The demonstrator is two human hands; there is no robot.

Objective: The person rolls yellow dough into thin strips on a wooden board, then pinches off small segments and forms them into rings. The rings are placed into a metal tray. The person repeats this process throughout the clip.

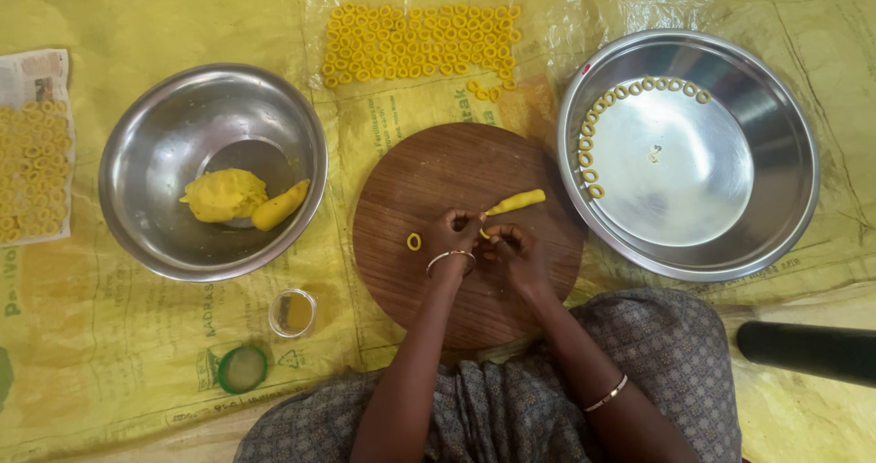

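Between both hands (484, 239), thin yellow dough roll (516, 202), soft and tapered.

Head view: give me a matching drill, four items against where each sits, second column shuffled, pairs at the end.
Items:
1. dough lump
2. single dough ring
3. curved row of rings
4. small glass cup

Places:
A. on the round wooden board, just beside the left hand
B. on the yellow sheet, below the left steel bowl
C. inside the left steel bowl
D. along the inner wall of the right steel bowl

Pairs: 1-C, 2-A, 3-D, 4-B
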